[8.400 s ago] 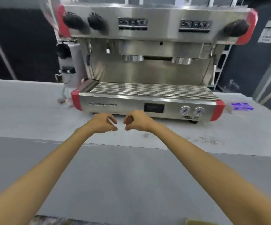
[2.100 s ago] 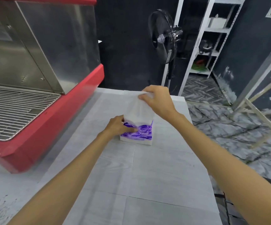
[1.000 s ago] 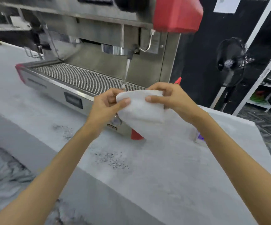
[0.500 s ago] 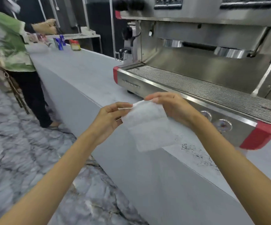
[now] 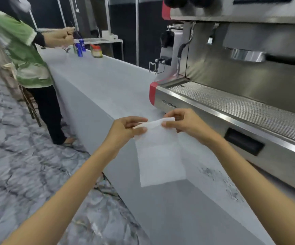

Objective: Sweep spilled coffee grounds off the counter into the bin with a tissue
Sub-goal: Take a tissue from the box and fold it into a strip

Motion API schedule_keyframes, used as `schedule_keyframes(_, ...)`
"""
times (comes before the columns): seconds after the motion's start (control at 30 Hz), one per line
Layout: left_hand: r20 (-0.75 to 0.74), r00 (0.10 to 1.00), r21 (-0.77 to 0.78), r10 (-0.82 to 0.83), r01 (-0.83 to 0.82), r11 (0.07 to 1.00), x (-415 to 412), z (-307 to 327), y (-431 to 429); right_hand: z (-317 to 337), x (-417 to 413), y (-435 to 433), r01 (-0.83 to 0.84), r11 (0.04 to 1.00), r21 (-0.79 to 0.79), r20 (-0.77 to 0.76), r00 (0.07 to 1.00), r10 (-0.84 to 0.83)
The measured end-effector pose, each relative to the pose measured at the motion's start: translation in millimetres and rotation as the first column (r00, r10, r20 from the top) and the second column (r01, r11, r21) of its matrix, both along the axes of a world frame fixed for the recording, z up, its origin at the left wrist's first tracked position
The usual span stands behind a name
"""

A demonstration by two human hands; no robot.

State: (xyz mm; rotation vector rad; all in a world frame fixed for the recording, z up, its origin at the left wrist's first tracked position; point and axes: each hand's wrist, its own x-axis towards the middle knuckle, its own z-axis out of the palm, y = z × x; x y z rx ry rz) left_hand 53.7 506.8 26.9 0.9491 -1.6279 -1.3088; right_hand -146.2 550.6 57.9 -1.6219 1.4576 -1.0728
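Right of the white paper tissue (image 5: 160, 156) pinched by our left hand (image 5: 123, 131) and right hand (image 5: 187, 124) lie dark coffee grounds (image 5: 208, 171).

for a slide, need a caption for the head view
Left hand and right hand pinch a white tissue at the counter near spilled coffee grounds

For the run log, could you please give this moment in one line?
left hand, right hand pinch tissue top | grounds unswept on counter
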Motion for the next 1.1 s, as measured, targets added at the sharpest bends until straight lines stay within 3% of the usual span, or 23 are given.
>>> schedule_keyframes(0.1, 0.075, 0.995, 0.014, -0.067, 0.067, 0.998, -4.1, 7.1, -53.1, 0.9, -0.2, -50.3, 0.019, 1.000, -0.002, -0.057, 0.998, -0.019)
schedule_keyframes(0.2, 0.088, 0.986, 0.010, -0.144, 0.144, 0.990, -7.4, 15.6, -107.2, 4.8, -0.3, -95.7, -0.024, 0.999, 0.037, 0.041, 0.999, 0.022)
schedule_keyframes(0.37, -0.067, 0.958, 0.065, -0.279, 0.284, 0.957, -9.4, 15.5, -175.8, 3.5, -1.7, -149.7, -0.022, 0.997, 0.070, 0.296, 0.955, 0.000)
schedule_keyframes(0.5, -0.133, 0.920, 0.151, -0.370, 0.387, 0.909, -13.7, 8.1, -217.9, -3.1, -0.9, -177.6, 0.028, 0.993, 0.114, 0.364, 0.929, -0.068)
schedule_keyframes(0.73, -0.003, 0.880, 0.068, -0.475, 0.474, 0.878, -32.5, 7.8, -295.6, -5.2, 1.4, -217.8, 0.182, 0.979, 0.087, 0.247, 0.949, -0.198)
schedule_keyframes(0.87, 0.113, 0.833, -0.024, -0.541, 0.546, 0.837, -37.8, 13.3, -345.1, -5.5, 10.7, -246.9, 0.437, 0.897, -0.070, -0.078, 0.894, -0.441)
schedule_keyframes(1.0, 0.143, 0.766, -0.015, -0.627, 0.635, 0.773, -33.0, 24.6, -392.4, -2.2, 27.6, -283.5, 0.554, 0.832, -0.041, -0.040, 0.831, -0.555)
schedule_keyframes(1.1, 0.182, 0.665, 0.005, -0.724, 0.736, 0.677, -28.1, 32.5, -425.1, 1.3, 43.3, -307.9, 0.557, 0.830, 0.015, 0.028, 0.830, -0.557)
